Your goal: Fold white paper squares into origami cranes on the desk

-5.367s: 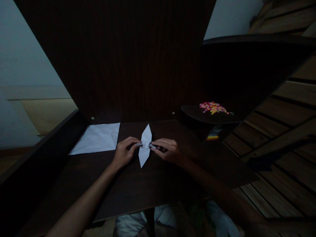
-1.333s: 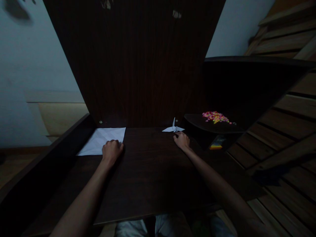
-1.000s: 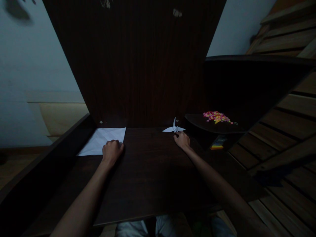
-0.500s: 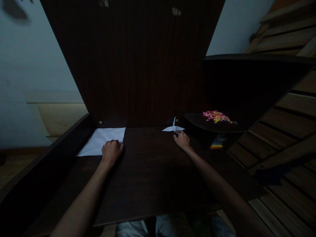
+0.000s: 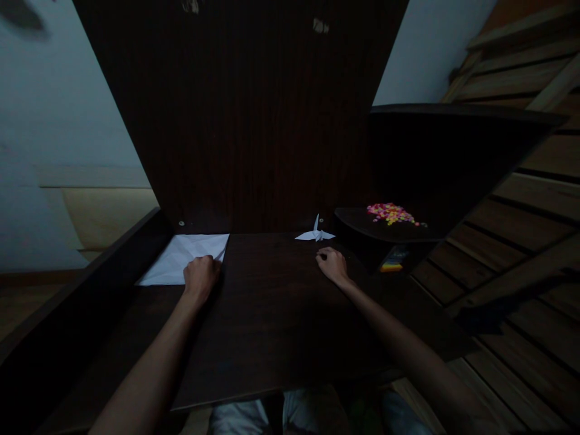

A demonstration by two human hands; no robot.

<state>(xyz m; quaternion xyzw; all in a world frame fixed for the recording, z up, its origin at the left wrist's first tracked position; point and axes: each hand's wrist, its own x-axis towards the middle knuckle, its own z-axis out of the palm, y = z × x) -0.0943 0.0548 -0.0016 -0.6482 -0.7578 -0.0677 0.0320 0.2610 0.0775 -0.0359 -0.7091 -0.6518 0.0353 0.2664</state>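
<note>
White paper bird (image 5: 316, 234) just beyond the loosely curled, empty right hand (image 5: 333, 266), well apart from the fisted left hand (image 5: 200, 277)

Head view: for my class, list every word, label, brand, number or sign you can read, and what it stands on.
Readable text: none.
Yellow and dark object below the shelf: too small and dark to tell whether it bears print.
White sheet and paper bird: no writing visible.
</note>
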